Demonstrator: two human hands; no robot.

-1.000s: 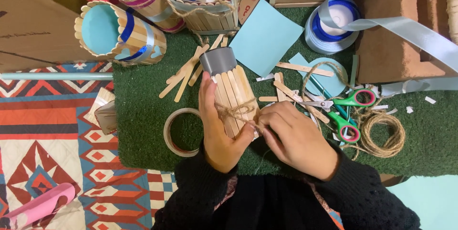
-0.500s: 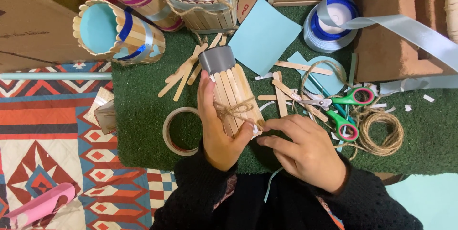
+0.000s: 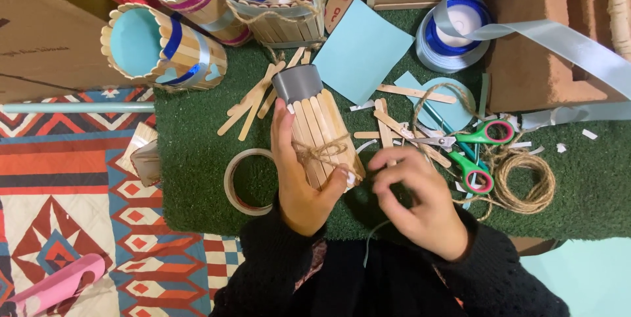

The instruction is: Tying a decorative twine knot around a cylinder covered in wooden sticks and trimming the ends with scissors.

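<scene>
Head view looks straight down on a green mat spread over a patterned rug. The left hand wraps around a cup covered in wooden craft sticks, with a grey rim at its far end and a twine bow tied round its middle; the cup lies tilted above the mat, near the centre. The right hand sits just right of the cup, fingers curled and pinching a thin pale thread that trails down toward the dark sleeves. A roll of clear tape lies just left of the left hand. Loose craft sticks are scattered on the far side of the cup. To the right lie green-handled scissors and a coil of twine. Farther off sit a light blue paper square, a spool of blue ribbon, and finished stick-covered cups at far left
</scene>
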